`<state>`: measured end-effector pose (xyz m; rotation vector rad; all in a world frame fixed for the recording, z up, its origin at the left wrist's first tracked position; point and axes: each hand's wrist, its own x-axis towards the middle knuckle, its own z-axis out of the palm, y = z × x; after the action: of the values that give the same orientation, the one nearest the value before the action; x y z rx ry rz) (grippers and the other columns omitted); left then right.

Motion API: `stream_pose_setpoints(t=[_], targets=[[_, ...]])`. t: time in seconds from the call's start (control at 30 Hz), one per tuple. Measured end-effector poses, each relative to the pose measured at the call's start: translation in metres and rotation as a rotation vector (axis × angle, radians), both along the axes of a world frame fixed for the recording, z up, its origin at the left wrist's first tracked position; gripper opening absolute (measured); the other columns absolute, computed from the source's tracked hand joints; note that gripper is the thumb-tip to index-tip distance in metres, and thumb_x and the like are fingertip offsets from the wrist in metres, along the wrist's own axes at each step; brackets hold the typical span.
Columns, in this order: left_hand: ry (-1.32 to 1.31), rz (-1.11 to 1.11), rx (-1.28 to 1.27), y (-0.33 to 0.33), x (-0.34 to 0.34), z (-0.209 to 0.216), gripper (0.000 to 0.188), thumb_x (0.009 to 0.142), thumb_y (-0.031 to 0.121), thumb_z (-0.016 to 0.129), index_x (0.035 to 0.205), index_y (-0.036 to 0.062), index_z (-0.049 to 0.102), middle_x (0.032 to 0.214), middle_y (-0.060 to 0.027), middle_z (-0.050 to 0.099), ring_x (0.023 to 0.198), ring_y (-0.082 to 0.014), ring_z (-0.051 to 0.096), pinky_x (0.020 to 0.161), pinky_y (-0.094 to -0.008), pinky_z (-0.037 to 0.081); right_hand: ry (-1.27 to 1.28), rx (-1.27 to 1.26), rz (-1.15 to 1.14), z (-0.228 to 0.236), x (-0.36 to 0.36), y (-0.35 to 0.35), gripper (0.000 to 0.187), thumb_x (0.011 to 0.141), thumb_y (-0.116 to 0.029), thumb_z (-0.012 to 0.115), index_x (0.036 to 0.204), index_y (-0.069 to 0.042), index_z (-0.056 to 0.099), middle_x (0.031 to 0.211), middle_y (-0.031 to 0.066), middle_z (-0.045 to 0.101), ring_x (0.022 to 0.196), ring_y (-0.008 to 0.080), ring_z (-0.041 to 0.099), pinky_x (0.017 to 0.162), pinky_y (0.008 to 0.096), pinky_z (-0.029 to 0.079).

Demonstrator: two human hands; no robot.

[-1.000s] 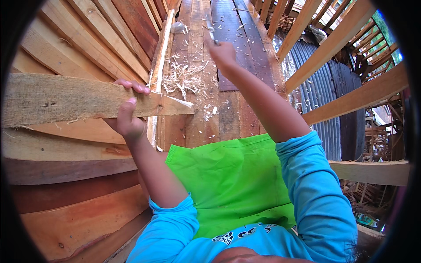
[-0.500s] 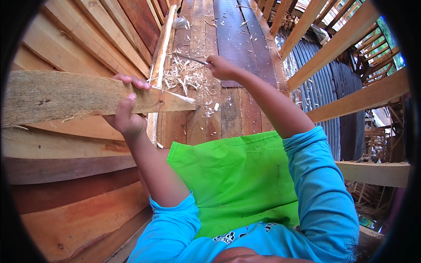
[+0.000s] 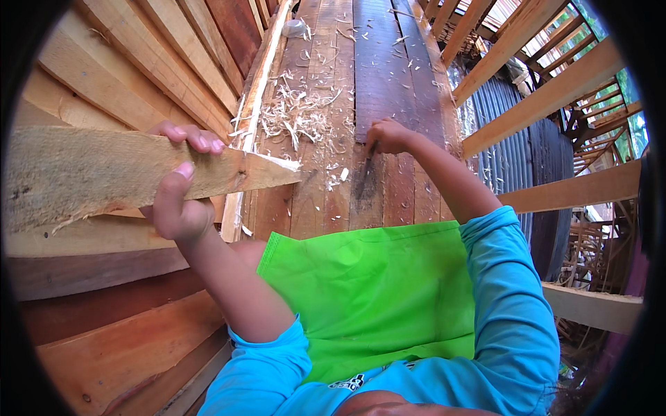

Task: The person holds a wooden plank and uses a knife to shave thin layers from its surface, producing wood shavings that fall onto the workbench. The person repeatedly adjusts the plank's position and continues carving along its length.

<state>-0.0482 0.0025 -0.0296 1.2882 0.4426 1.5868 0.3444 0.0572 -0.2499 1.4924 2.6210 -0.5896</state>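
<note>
My left hand grips a rough wooden board, thumb on the upper face and fingers over its far edge. The board enters from the left and narrows to a point with a pale, freshly cut edge. In my right hand, fingers closed, is a knife with a dark blade, blurred and angled down toward the plank floor. The knife is apart from the board, to the right of its tip. A green cloth covers my lap.
Curled wood shavings lie heaped beyond the board's tip. Stacked planks lean along the left side, beside a pale-edged beam. Wooden rails and corrugated metal sheets stand on the right. A small translucent container sits at the far end.
My right hand has moved nearer and to the right, and the knife has swung from pointing left to pointing down. My left hand and the board have shifted slightly left and nearer.
</note>
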Motion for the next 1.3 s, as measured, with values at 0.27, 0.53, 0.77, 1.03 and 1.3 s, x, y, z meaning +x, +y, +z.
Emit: stream_pose_setpoints(t=[0.27, 0.53, 0.77, 1.03, 1.3], targets=[[-0.061, -0.034, 0.006, 0.000, -0.002, 0.003, 0.041, 0.064, 0.015, 0.051, 0.102, -0.0004, 0.047, 0.083, -0.0157, 0.050, 0.078, -0.0263, 0.050, 0.080, -0.0420, 0.043, 0.038, 0.420, -0.262, -0.006, -0.015, 0.052, 0.019, 0.064, -0.014, 0.077, 0.082, -0.017, 0.075, 0.087, -0.0011, 0.069, 0.095, 0.0231, 0.057, 0.089, 0.0376, 0.041], [-0.078, -0.014, 0.028, -0.001, -0.016, 0.003, 0.041, 0.065, 0.016, 0.051, 0.102, -0.0007, 0.048, 0.083, -0.0166, 0.052, 0.077, -0.0268, 0.051, 0.080, -0.0433, 0.043, 0.256, 0.258, 0.029, 0.010, -0.024, 0.027, 0.020, 0.061, -0.008, 0.077, 0.080, -0.014, 0.076, 0.083, -0.0003, 0.069, 0.089, 0.0217, 0.059, 0.082, 0.0371, 0.047], [-0.085, -0.035, 0.040, -0.002, -0.013, 0.004, 0.041, 0.065, 0.016, 0.052, 0.102, -0.0003, 0.048, 0.083, -0.0163, 0.052, 0.077, -0.0268, 0.051, 0.080, -0.0436, 0.043, 0.271, 0.366, 0.111, -0.008, -0.051, 0.027, 0.012, 0.069, -0.011, 0.075, 0.081, -0.015, 0.075, 0.077, -0.0003, 0.067, 0.083, 0.0202, 0.059, 0.078, 0.0362, 0.047], [-0.089, -0.050, 0.044, -0.001, -0.017, 0.002, 0.040, 0.064, 0.016, 0.052, 0.101, 0.0006, 0.048, 0.082, -0.0158, 0.052, 0.076, -0.0265, 0.051, 0.079, -0.0434, 0.042, 0.292, 0.192, 0.019, 0.018, -0.035, 0.041, 0.019, 0.066, -0.007, 0.075, 0.085, -0.008, 0.075, 0.080, 0.0040, 0.068, 0.085, 0.0242, 0.060, 0.076, 0.0357, 0.049], [-0.065, -0.127, 0.073, -0.004, -0.019, 0.003, 0.039, 0.066, 0.016, 0.052, 0.101, 0.0023, 0.046, 0.081, -0.0139, 0.050, 0.075, -0.0242, 0.050, 0.077, -0.0426, 0.042, 0.409, 0.391, -0.295, 0.013, -0.055, 0.035, 0.013, 0.067, -0.008, 0.076, 0.080, -0.007, 0.075, 0.079, 0.0041, 0.068, 0.084, 0.0223, 0.061, 0.073, 0.0356, 0.050]])
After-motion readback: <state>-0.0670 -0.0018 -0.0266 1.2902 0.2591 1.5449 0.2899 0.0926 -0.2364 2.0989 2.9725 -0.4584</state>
